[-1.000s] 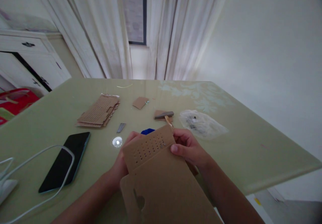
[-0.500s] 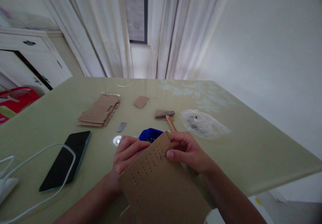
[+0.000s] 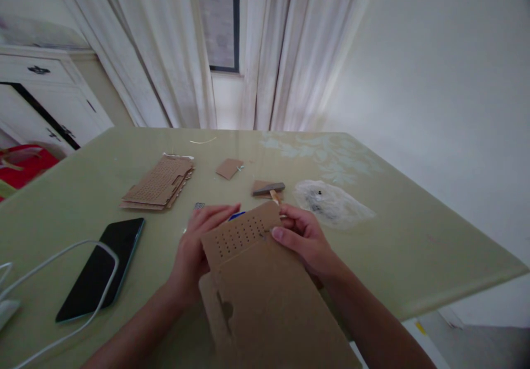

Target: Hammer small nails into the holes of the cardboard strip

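A brown cardboard piece (image 3: 273, 297) with rows of small punched holes along its upper end is held up between my hands, tilted. My left hand (image 3: 192, 256) grips its left edge, with the fingers reaching behind it and partly hidden. My right hand (image 3: 302, 242) pinches the upper right edge, thumb on the front face and fingers behind. Beside the thumb, a small thin metal bit (image 3: 265, 233) shows at the holes; I cannot make out its kind. Behind the cardboard, only a sliver of a blue container (image 3: 236, 215) is visible.
A hammer (image 3: 269, 189) lies on a cardboard square, its handle partly hidden. Around it are a clear plastic bag (image 3: 331, 203), another cardboard square (image 3: 229, 168), a stack of perforated cardboard (image 3: 159, 181), several nails (image 3: 199, 206), and a phone (image 3: 101, 269) crossed by a white cable (image 3: 111, 280).
The cardboard has tipped and risen slightly, showing more of its lower body and covering most of the blue container. My left hand has moved up and left with it.
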Demonstrator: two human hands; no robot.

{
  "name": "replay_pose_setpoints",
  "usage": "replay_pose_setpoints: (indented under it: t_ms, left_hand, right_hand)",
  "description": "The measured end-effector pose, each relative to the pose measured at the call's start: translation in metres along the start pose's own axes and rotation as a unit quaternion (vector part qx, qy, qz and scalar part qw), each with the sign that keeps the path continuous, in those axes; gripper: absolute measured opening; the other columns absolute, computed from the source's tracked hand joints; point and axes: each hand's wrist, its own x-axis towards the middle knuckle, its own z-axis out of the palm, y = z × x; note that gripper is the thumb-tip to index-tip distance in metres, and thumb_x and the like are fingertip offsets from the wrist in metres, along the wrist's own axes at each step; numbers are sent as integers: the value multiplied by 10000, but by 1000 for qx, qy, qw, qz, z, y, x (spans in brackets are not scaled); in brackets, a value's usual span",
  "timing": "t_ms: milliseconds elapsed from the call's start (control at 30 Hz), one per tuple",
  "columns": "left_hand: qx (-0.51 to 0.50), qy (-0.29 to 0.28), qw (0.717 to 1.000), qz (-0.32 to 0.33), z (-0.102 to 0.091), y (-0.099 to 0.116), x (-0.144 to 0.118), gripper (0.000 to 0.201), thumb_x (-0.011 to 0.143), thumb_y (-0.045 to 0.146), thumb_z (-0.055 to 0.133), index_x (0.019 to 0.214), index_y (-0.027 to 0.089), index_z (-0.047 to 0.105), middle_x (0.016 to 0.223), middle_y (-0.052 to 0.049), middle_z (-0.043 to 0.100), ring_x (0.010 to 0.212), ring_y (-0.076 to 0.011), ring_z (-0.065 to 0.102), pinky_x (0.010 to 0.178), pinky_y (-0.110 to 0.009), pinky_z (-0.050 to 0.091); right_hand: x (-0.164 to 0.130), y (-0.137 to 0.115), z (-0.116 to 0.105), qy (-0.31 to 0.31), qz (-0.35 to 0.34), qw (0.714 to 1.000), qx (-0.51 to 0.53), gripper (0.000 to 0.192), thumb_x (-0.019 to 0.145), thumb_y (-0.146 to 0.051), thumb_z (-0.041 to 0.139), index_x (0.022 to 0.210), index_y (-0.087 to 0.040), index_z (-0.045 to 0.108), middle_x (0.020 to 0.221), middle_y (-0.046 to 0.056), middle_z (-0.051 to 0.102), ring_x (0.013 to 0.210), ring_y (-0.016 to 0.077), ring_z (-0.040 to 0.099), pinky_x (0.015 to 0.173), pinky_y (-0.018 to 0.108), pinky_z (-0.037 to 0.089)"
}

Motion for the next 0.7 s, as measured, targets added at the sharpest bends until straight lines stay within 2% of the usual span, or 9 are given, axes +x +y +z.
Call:
replay_pose_setpoints:
  t_ms: [67, 133, 167, 233, 300, 433, 533, 700]
  left_hand:
    - [-5, 51, 998, -32, -8, 0, 7, 311, 1106, 319, 527, 1344, 306, 727, 1262, -59, 761, 1098, -233, 704, 910, -391, 583]
    - [9, 88, 996, -8, -17, 3, 11, 306, 1116, 267, 512, 1308, 313, 746, 1243, -45, 759, 1109, -221, 691, 946, -393, 550]
    - [27, 80, 996, 28, -20, 6, 12, 277, 1101, 266, 557, 1282, 316, 761, 1225, -41, 762, 1102, -223, 688, 957, -400, 536]
    - [62, 25, 990, 121, -22, 11, 11, 224, 1035, 289, 700, 1241, 318, 785, 1199, -38, 775, 1067, -232, 688, 949, -410, 527]
    - [82, -17, 979, 187, -19, 17, 8, 245, 963, 302, 811, 1208, 315, 799, 1171, -33, 797, 1023, -231, 695, 919, -406, 536]
    - [63, -40, 975, 211, -9, 24, 2, 218, 986, 217, 779, 1196, 271, 802, 1127, -38, 807, 1002, -208, 704, 879, -376, 566]
    - [23, -36, 973, 228, -6, 27, -2, 152, 1005, 173, 742, 1135, 223, 802, 1075, -41, 813, 993, -188, 723, 889, -352, 603]
    - [4, -32, 967, 253, -11, 27, -8, 133, 993, 189, 764, 1115, 234, 792, 1029, -5, 846, 947, -177, 793, 1001, -395, 635]
  right_hand:
    - [2, -1, 0, 44, -30, 999, -12, 330, 906, -368, 883, 1171, -199, 778, 921, 47, 821, 743, 168, 782, 688, 240, 614]
    - [2, -2, 1, 53, -43, 997, -46, 302, 902, -392, 882, 1117, -205, 785, 900, 43, 804, 750, 177, 765, 669, 247, 599]
    - [2, -3, 2, 45, -43, 996, -70, 295, 906, -415, 874, 1099, -209, 787, 888, 42, 792, 748, 181, 751, 659, 253, 590]
    - [0, -4, 3, 16, -42, 992, -122, 293, 919, -466, 849, 1064, -219, 786, 860, 42, 762, 725, 184, 708, 631, 265, 566]
    - [-3, -4, 5, -17, -49, 983, -173, 286, 946, -489, 809, 1032, -218, 772, 827, 38, 727, 684, 172, 648, 592, 258, 516]
    - [-8, -2, 8, -60, -105, 951, -284, 205, 991, -395, 739, 972, -191, 731, 717, -19, 605, 591, 111, 494, 533, 214, 386]
    - [-9, -1, 11, -77, -139, 930, -331, 149, 992, -335, 725, 966, -189, 709, 714, -37, 589, 568, 91, 461, 513, 202, 343]
    - [-10, 0, 12, -56, -209, 901, -375, 321, 961, -319, 763, 740, -210, 558, 656, -65, 446, 535, 80, 386, 513, 221, 310]
